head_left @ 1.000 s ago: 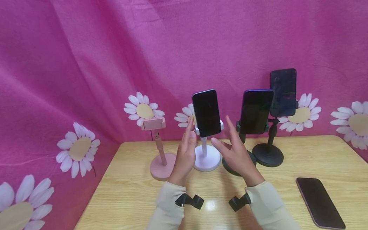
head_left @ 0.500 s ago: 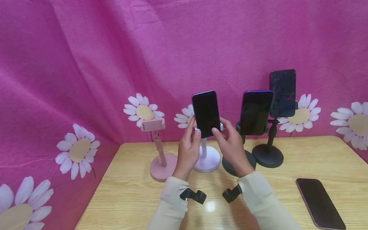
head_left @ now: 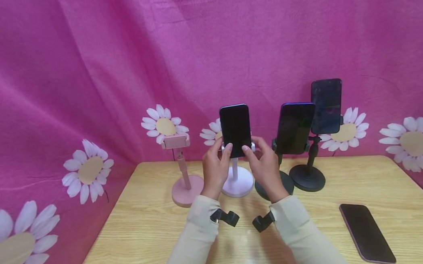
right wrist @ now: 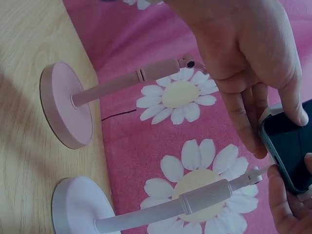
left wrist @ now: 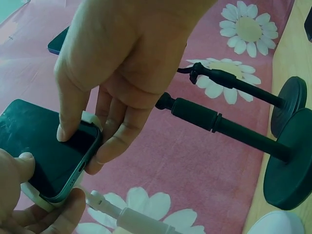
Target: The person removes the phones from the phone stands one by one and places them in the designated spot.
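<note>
A black-screened smartphone (head_left: pixel 235 128) stands upright in the clamp of a white phone stand (head_left: pixel 238 183). My left hand (head_left: pixel 215 170) grips its lower left corner, thumb on the screen and fingers behind. At the lower right corner my right hand (head_left: pixel 266 167) holds it the same way. In the left wrist view both thumbs press on the glass of the smartphone (left wrist: pixel 44 146), and parts of the white clamp show beside the fingers. The right wrist view shows only the lower part of the smartphone (right wrist: pixel 287 146). The fingertips behind it are mostly hidden.
Left of the hands is a pink phone stand (head_left: pixel 187 192) with no phone. To the right, a dark green stand (head_left: pixel 287 182) and a black stand (head_left: pixel 307 178) each hold a phone. Another phone (head_left: pixel 367 233) lies on the wooden table (head_left: pixel 130 234). A pink daisy-print cloth (head_left: pixel 192 48) hangs behind.
Both hands were spread on either side of the smartphone; they have closed in and gripped it, thumbs on the screen. The smartphone has shifted slightly left and stands a little straighter.
</note>
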`<state>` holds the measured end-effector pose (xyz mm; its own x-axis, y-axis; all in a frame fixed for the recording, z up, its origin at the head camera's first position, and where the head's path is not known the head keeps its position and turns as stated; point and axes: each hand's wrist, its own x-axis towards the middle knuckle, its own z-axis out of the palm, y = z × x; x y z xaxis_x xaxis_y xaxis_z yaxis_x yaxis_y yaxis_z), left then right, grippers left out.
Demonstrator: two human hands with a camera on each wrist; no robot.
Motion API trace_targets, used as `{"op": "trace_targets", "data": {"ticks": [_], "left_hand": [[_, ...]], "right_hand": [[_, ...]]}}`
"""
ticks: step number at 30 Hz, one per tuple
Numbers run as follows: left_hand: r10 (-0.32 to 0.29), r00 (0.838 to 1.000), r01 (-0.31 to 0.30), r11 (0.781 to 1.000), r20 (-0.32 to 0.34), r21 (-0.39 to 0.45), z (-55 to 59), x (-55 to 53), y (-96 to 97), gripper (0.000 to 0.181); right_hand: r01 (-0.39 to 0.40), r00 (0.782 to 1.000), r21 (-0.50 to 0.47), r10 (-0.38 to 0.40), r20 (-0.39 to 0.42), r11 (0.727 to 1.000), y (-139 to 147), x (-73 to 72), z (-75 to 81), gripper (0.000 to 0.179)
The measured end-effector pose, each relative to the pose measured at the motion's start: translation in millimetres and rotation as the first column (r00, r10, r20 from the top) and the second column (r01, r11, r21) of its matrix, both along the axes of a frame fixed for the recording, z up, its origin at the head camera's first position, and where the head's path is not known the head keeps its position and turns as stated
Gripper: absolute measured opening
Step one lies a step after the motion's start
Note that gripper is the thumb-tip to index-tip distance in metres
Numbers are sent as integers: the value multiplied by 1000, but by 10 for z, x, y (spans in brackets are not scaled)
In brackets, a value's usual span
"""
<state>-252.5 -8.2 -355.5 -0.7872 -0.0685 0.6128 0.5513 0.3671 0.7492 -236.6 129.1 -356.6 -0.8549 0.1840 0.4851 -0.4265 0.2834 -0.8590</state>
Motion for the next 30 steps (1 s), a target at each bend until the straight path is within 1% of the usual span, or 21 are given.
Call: {"op": "trace_targets", "data": {"ticks": [2,5,10,16,20,24,27,30], "left_hand": [[35,999,-35,999,1,-24,10,6,-8,29],[54,998,-54,997,15,-53,21,22,-24,27],[58,998,-58,994,-1,-95,60,49,-55,25],[61,997,-69,986,-54,-154,84,82,-89,24],[72,993,-89,974,-88,-207,94,138,-115,25],[76,991,-102,960,-108,-262,120,211,-140,26],[62,990,-97,949,-125,-300,133,269,-167,27],[40,990,-84,938,-135,-336,141,336,-194,27]], "right_hand": [[-10,1000,1,10,-4,1000,-13,13,-5,34],[0,1000,20,0,-5,1000,-23,40,-2,34],[14,1000,61,-14,-4,998,-20,90,26,34],[10,1000,88,-10,1,996,-13,164,54,34],[10,1000,106,-12,14,994,-13,234,63,35],[11,1000,127,-15,27,992,-14,325,78,37],[11,999,135,-16,30,991,-14,398,80,38],[10,1000,136,-13,17,991,-7,467,73,38]]}}
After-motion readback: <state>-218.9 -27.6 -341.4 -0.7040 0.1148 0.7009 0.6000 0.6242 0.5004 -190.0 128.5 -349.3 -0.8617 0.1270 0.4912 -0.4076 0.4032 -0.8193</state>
